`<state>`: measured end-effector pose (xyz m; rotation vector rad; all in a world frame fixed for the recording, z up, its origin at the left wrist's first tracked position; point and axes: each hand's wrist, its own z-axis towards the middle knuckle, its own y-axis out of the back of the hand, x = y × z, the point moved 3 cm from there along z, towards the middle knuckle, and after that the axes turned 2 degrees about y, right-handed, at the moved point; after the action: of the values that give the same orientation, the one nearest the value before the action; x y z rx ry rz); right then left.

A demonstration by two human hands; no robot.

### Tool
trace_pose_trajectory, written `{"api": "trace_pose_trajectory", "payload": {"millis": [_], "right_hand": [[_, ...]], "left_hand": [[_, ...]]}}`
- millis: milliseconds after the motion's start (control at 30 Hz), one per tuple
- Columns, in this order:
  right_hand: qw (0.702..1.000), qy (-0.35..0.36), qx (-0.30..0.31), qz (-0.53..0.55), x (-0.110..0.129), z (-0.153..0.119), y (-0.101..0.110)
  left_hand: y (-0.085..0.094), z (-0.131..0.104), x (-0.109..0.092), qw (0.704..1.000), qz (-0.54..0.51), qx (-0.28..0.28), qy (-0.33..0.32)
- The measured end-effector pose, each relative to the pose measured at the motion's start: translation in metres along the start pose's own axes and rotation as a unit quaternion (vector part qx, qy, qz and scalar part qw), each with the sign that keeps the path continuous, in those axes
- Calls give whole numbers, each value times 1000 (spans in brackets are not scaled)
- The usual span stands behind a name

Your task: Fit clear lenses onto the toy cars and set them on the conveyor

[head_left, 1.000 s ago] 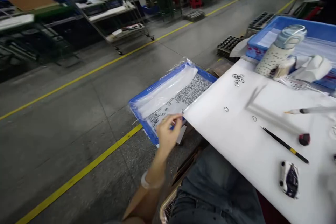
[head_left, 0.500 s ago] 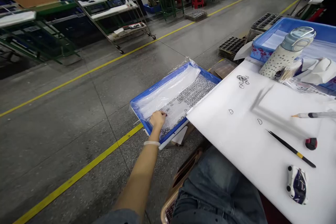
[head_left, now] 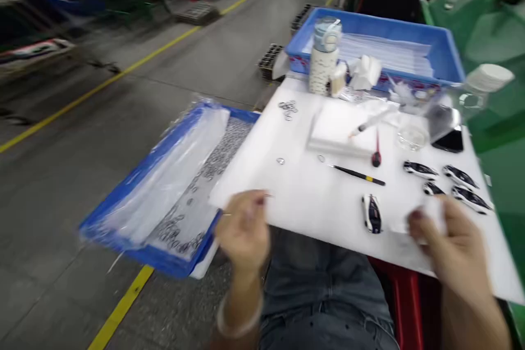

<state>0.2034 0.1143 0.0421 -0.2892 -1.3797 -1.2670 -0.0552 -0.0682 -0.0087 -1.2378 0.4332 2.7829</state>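
Note:
My left hand (head_left: 244, 227) is over the near-left edge of the white tabletop (head_left: 299, 197), thumb and finger pinched. A tiny thin thing shows at its fingertips, too blurred to name. My right hand (head_left: 463, 246), also blurred, grips a crumpled white tissue (head_left: 435, 216) above the table's near right part. Between the hands stands a small white-and-dark toy car (head_left: 372, 214). Tweezers (head_left: 356, 174) lie beyond it, near a small outlined piece (head_left: 280, 161). To the left, a blue tray (head_left: 164, 265) holds many such pieces and a clear-wrapped white sheet (head_left: 176, 169).
Several more toy cars (head_left: 460, 176) sit at the right. A spotted bottle (head_left: 324, 60) and a blue bin (head_left: 443, 38) stand at the back. A white block (head_left: 340, 126), a pen-like tool (head_left: 369, 123) and a clear cup (head_left: 413, 136) occupy the table's middle.
My left hand has left the tray and moved right to the table's edge. The view has swung right, bringing my right hand with the tissue and more toy cars into sight.

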Motion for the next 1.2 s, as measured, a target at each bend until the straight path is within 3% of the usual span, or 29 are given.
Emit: {"api": "trace_pose_trajectory", "payload": {"millis": [33, 67, 133, 200, 267, 400, 500, 567, 667, 767, 933, 1000, 1100, 1200], "right_hand": [[999, -29, 36, 5, 0, -2, -11], [995, -58, 80, 15, 0, -4, -22], [986, -90, 130, 50, 4, -7, -38], [981, -105, 127, 100, 9, -9, -44], [972, -125, 114, 162, 10, -12, -45], [939, -173, 127, 267, 5, -14, -47], [951, -161, 89, 248, 1, -12, -44], [976, -112, 4, 186, 0, -10, -36], [990, 53, -91, 90, 8, -7, -27], [975, 201, -94, 2, 20, -5, -31], [946, 290, -33, -143, 34, -7, -33], [946, 282, 2, -162, 35, -10, -22], [965, 213, -31, -150, 26, -12, 4], [984, 109, -89, -108, 6, -13, 16]], "left_hand": [[-27, -11, -26, 993, -47, 107, -24], [-49, -22, -49, 980, -92, 174, -34], [-77, -39, -80, 958, -168, 232, -22], [-91, -47, -92, 941, -232, 245, 33], [-98, -51, -90, 910, -297, 267, 115], [-109, -56, -80, 817, -424, 314, 235], [-113, -59, -75, 757, -495, 295, 308], [-115, -59, -72, 716, -522, 290, 363], [-115, -58, -70, 680, -531, 288, 415], [-114, -55, -69, 683, -523, 275, 429], [-114, -54, -70, 707, -483, 264, 444], [-113, -53, -71, 708, -487, 271, 434], [-106, -52, -68, 725, -477, 292, 401], [-96, -50, -61, 803, -394, 300, 331]]}}
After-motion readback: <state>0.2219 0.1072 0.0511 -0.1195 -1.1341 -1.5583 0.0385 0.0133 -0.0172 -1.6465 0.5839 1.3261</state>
